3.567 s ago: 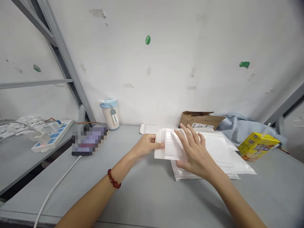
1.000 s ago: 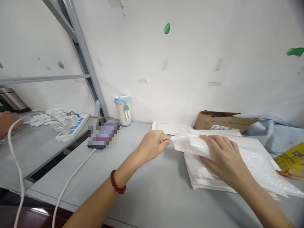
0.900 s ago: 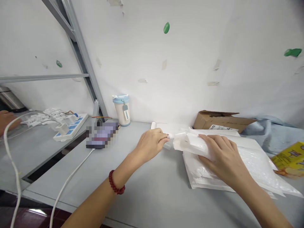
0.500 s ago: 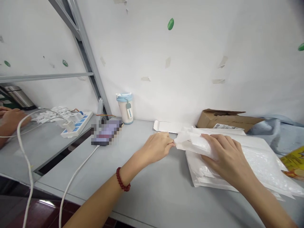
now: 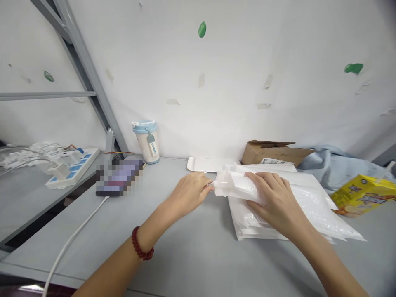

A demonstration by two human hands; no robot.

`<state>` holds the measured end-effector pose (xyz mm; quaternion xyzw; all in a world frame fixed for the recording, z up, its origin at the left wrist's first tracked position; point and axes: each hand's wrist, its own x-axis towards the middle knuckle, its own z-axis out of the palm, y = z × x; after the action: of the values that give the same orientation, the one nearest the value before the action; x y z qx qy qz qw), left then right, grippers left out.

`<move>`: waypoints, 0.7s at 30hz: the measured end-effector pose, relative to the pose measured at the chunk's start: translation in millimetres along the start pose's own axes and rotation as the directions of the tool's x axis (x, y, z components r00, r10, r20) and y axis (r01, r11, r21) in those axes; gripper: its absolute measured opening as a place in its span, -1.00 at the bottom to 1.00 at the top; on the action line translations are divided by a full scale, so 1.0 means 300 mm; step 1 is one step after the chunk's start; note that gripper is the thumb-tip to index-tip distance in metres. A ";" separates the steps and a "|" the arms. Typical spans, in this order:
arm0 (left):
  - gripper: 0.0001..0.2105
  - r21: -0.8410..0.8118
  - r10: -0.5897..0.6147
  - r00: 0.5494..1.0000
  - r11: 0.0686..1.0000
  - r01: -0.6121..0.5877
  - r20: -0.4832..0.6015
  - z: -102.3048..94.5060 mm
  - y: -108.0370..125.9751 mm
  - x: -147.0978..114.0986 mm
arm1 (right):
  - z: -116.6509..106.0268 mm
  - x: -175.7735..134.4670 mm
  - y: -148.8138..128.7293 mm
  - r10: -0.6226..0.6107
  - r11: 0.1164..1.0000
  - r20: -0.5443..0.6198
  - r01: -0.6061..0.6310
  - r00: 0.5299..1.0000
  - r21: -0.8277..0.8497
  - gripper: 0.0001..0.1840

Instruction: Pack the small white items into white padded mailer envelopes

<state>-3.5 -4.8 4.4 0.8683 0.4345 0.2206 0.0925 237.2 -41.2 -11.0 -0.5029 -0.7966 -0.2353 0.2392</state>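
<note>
My right hand [image 5: 274,198] is wrapped round a translucent white plastic bag [image 5: 227,181], bunched into a tube with its open-looking end facing left. What lies inside the bag cannot be made out. At that end, my left hand [image 5: 193,192] is closed in a pinch, thumb against forefinger, on something thin and pale whose kind is hidden by the fingers. Beneath my right hand lies a stack of flat white plastic packages [image 5: 309,194], shiny and wrinkled. A flat white box [image 5: 204,164] lies behind the hands, partly covered by the bag.
An opened brown cardboard box [image 5: 256,153] stands at the back beside a blue-grey cloth [image 5: 337,165]. A yellow box [image 5: 355,198] is at the right. Toward the left are a lidded cup [image 5: 148,142], a blurred phone [image 5: 120,177] on a white cable, and a power strip [image 5: 76,167].
The view has turned to the right, so the yellow box shows more fully and the other person's hand at far left has left the picture. Both my hands keep their grip.
</note>
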 end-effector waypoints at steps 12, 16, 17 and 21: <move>-0.73 -0.486 -0.028 0.986 0.872 -0.055 -0.162 0.082 0.093 -0.003 | 0.009 -0.002 -0.034 -0.100 0.992 -0.029 0.102 0.995 0.077 -0.58; -0.80 -0.735 -0.196 0.979 0.672 0.088 -0.062 0.082 0.105 -0.004 | 0.001 0.002 -0.025 -0.087 0.993 -0.039 0.090 0.995 0.080 -0.58; -0.82 -0.780 -0.233 0.972 0.614 0.118 -0.036 0.076 0.104 -0.003 | -0.002 0.003 -0.022 -0.076 0.993 -0.046 0.080 0.996 0.085 -0.58; -0.82 -0.830 -0.290 0.957 0.531 0.168 0.007 0.040 0.094 0.000 | -0.015 0.007 -0.016 -0.044 0.992 -0.046 0.050 0.998 0.119 -0.57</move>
<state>22.2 -21.5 3.9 0.6431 0.3964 0.4399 0.4856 232.5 -44.4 -6.8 -0.4635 -0.8155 -0.2032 0.2807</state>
